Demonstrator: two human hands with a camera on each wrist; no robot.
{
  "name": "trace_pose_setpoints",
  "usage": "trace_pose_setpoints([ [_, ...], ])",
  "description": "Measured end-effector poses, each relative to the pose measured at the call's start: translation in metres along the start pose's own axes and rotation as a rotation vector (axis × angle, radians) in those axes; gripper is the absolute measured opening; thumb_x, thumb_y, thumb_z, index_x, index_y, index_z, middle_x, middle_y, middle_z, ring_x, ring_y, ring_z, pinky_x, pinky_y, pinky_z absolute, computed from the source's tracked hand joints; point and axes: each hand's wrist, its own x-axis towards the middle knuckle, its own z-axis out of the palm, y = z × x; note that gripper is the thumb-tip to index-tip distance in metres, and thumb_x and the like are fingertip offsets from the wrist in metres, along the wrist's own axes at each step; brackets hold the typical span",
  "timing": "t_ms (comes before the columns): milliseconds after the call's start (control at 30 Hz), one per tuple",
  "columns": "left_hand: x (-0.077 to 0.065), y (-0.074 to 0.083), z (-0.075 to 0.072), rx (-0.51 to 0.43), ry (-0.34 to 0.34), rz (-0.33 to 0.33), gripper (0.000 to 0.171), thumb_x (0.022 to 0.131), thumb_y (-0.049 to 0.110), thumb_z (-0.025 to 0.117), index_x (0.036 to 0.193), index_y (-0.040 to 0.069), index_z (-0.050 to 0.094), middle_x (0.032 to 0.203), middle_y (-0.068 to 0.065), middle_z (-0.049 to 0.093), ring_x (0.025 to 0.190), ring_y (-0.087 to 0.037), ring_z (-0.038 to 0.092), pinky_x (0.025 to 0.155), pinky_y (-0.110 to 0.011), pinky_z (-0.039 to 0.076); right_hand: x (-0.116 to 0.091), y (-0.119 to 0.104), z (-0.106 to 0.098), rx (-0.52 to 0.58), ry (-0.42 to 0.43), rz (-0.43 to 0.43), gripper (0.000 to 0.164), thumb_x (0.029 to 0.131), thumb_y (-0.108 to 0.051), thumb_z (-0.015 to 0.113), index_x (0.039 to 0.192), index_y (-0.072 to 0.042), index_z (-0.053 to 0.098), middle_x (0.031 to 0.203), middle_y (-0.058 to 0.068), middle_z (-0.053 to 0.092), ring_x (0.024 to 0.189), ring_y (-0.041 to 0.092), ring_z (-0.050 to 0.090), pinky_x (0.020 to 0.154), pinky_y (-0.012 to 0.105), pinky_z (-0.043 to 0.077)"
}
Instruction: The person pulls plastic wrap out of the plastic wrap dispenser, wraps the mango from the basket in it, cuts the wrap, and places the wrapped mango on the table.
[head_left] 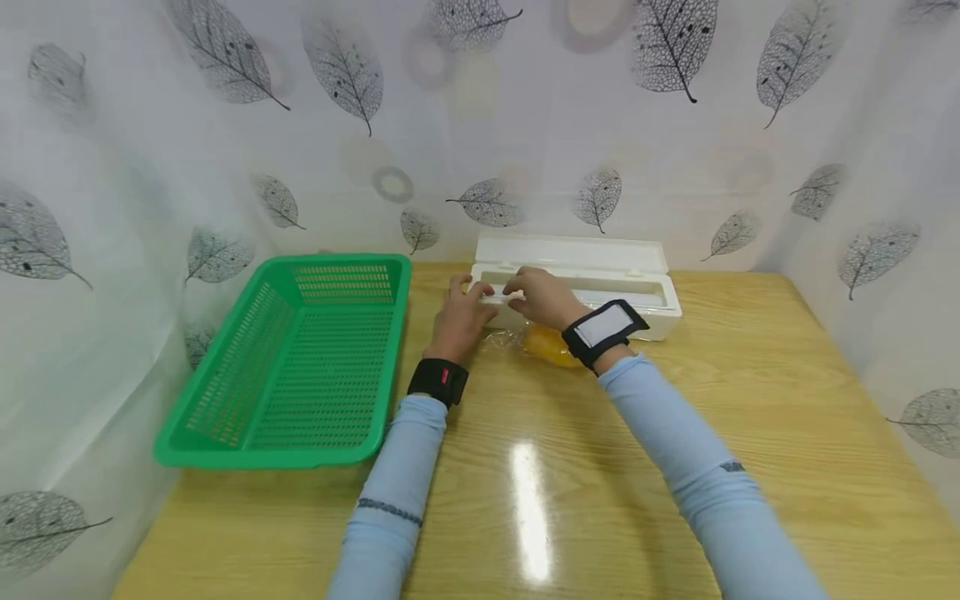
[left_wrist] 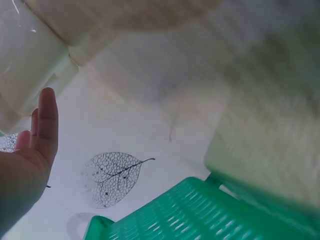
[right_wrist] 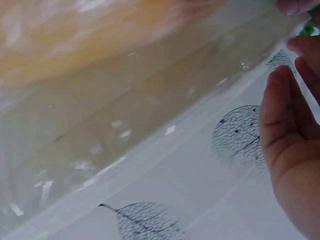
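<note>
A long white cling film dispenser box (head_left: 630, 312) stands against the back curtain, its lid (head_left: 570, 252) raised. My left hand (head_left: 459, 317) is at the box's left end, its fingertips over the front rim with a gap between thumb and forefinger. Facing it from the right, my right hand (head_left: 547, 296) reaches over the same rim, thumb and forefinger also apart. In front of the box lies an orange-yellow item (head_left: 551, 343) in clear wrap, partly hidden by my right hand and wrist. Clear film (right_wrist: 125, 135) spans the right wrist view. Whether any fingertip grips film cannot be seen.
A green plastic basket (head_left: 390, 367) with slotted sides stands on the left of the wooden table (head_left: 600, 517). A white curtain with leaf prints (head_left: 487, 202) surrounds the back and sides, close behind the box.
</note>
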Motion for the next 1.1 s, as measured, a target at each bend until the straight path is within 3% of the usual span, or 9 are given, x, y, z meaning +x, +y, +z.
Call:
trace_pose_setpoints([
  [233, 0.007, 0.0, 0.0, 0.082, 0.028, 0.067, 0.03, 0.091, 0.035, 0.072, 0.117, 0.02, 0.065, 0.151, -0.02, 0.029, 0.131, -0.041, 0.039, 0.066, -0.051, 0.055, 0.015, -0.007, 0.009, 0.028, 0.077, -0.035, 0.017, 0.093, -0.002, 0.065, 0.107, 0.0, 0.074, 0.101, 0.018, 0.071, 0.096, 0.032, 0.066, 0.086, 0.04, 0.054],
  [333, 0.013, -0.005, 0.0, 0.01, -0.035, 0.086, 0.038, 0.091, 0.033, 0.073, 0.127, 0.022, 0.064, 0.155, -0.019, 0.021, 0.136, -0.044, 0.029, 0.083, -0.054, 0.053, 0.018, -0.009, 0.014, 0.01, 0.1, -0.052, 0.016, 0.092, -0.003, 0.066, 0.105, -0.002, 0.074, 0.097, 0.016, 0.07, 0.093, 0.032, 0.066, 0.084, 0.041, 0.054],
  [467, 0.018, -0.01, -0.001, -0.145, -0.166, 0.051, 0.045, 0.092, 0.028, 0.072, 0.135, 0.019, 0.062, 0.159, -0.022, 0.01, 0.142, -0.048, 0.011, 0.107, -0.059, 0.034, 0.02, -0.015, 0.022, -0.056, 0.148, -0.085, 0.011, 0.093, -0.01, 0.068, 0.1, -0.005, 0.075, 0.093, 0.013, 0.068, 0.088, 0.03, 0.066, 0.079, 0.041, 0.055],
  [600, 0.024, -0.014, -0.004, -0.233, -0.219, 0.009, 0.039, 0.091, 0.023, 0.074, 0.128, 0.014, 0.067, 0.162, -0.019, 0.006, 0.144, -0.046, 0.003, 0.112, -0.062, 0.024, 0.022, -0.019, 0.03, -0.12, 0.24, -0.139, 0.012, 0.092, -0.013, 0.071, 0.101, -0.007, 0.076, 0.087, 0.009, 0.069, 0.08, 0.027, 0.067, 0.073, 0.038, 0.056],
  [767, 0.033, -0.02, -0.008, -0.308, -0.222, -0.052, 0.031, 0.086, 0.014, 0.078, 0.116, 0.008, 0.072, 0.163, -0.017, 0.009, 0.145, -0.046, 0.0, 0.113, -0.064, 0.02, 0.027, -0.021, 0.04, -0.187, 0.354, -0.232, 0.024, 0.085, -0.01, 0.076, 0.109, -0.01, 0.074, 0.084, 0.008, 0.068, 0.075, 0.024, 0.067, 0.069, 0.034, 0.056],
  [867, 0.037, -0.025, -0.009, -0.325, -0.242, -0.065, 0.033, 0.085, 0.011, 0.077, 0.117, 0.005, 0.071, 0.163, -0.018, 0.01, 0.145, -0.048, 0.001, 0.113, -0.066, 0.019, 0.03, -0.023, 0.043, -0.198, 0.382, -0.247, 0.027, 0.083, -0.009, 0.077, 0.11, -0.01, 0.074, 0.086, 0.009, 0.067, 0.075, 0.023, 0.066, 0.069, 0.034, 0.056],
  [1100, 0.04, -0.029, -0.006, -0.321, -0.243, -0.011, 0.034, 0.084, 0.005, 0.073, 0.116, -0.004, 0.069, 0.16, -0.025, 0.016, 0.141, -0.053, 0.012, 0.113, -0.063, 0.018, 0.031, -0.029, 0.04, -0.257, 0.285, -0.218, 0.014, 0.088, -0.004, 0.071, 0.102, -0.005, 0.074, 0.092, 0.011, 0.062, 0.076, 0.025, 0.065, 0.068, 0.033, 0.056],
])
